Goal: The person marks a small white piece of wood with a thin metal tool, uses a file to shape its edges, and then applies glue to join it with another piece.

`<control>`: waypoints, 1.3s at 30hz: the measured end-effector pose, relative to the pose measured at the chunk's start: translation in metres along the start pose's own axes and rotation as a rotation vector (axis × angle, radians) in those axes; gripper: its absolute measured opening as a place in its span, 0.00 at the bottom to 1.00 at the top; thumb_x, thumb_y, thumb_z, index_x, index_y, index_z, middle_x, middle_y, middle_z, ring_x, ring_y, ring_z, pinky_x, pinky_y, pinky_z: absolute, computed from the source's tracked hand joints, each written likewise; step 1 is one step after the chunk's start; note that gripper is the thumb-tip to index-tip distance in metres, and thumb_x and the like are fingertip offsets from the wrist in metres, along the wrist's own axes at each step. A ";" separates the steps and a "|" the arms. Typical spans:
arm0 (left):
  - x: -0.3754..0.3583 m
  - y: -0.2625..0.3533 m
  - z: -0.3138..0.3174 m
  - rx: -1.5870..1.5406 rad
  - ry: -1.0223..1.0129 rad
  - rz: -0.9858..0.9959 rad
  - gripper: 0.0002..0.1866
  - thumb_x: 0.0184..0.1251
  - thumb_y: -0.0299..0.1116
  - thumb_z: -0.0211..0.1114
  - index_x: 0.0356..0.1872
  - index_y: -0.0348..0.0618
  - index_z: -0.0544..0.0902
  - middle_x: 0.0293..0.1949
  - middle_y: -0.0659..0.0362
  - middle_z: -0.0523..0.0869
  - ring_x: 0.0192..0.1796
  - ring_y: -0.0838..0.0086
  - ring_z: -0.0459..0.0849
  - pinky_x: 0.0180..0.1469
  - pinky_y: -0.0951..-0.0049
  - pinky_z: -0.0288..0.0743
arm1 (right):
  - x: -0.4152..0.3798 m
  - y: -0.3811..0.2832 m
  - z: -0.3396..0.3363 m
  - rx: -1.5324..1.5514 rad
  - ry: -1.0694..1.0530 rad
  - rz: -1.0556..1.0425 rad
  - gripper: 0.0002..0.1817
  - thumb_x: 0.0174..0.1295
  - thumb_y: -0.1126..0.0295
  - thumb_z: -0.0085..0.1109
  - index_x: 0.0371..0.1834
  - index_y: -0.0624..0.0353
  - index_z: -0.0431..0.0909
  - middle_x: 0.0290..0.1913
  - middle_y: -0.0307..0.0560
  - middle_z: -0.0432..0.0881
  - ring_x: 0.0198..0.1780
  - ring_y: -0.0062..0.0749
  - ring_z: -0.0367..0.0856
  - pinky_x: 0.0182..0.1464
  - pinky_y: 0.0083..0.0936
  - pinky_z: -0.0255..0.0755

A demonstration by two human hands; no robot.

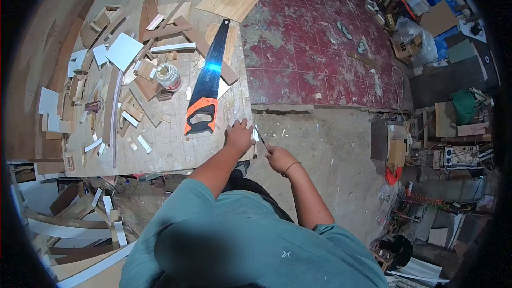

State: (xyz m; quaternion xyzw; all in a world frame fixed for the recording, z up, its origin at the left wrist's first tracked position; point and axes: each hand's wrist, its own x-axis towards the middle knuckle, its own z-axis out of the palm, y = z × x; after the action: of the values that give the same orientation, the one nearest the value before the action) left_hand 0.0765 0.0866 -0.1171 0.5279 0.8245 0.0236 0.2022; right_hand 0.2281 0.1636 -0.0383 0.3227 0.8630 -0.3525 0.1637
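Observation:
At the right edge of the workbench (pixel 176 152), my left hand (pixel 239 137) is closed, its fingers bent over the edge. A small white strip (pixel 255 135) pokes out beside these fingers, and most of it is hidden. My right hand (pixel 281 160), just off the bench, is wrapped round the lower end of a slim dark tool (pixel 261 138). The tool slants up and left against the white strip; its exact kind is too small to make out. Beyond my left hand lies a handsaw (pixel 208 74) with an orange and black handle.
An open glass jar (pixel 169 78) stands among wood offcuts (pixel 142 92) on the bench's left. Plywood pieces (pixel 227 4) lie at its far end. Red floor tiles (pixel 314 42) hold a pair of sandals (pixel 344 30). Boards and clutter (pixel 458 106) line the right side.

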 end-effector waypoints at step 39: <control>-0.004 -0.020 0.009 -0.144 0.209 0.010 0.31 0.43 0.53 0.73 0.53 0.63 0.80 0.50 0.63 0.74 0.56 0.66 0.70 0.51 0.58 0.64 | 0.001 -0.074 -0.041 -0.228 -0.153 -0.052 0.20 0.59 0.71 0.43 0.54 0.48 0.77 0.39 0.58 0.83 0.41 0.51 0.83 0.43 0.44 0.75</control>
State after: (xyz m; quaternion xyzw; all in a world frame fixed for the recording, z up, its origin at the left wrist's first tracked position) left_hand 0.0642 0.0724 -0.1287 0.5107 0.8347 0.1385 0.1526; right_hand 0.1759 0.1533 0.0273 0.2516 0.8905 -0.2799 0.2556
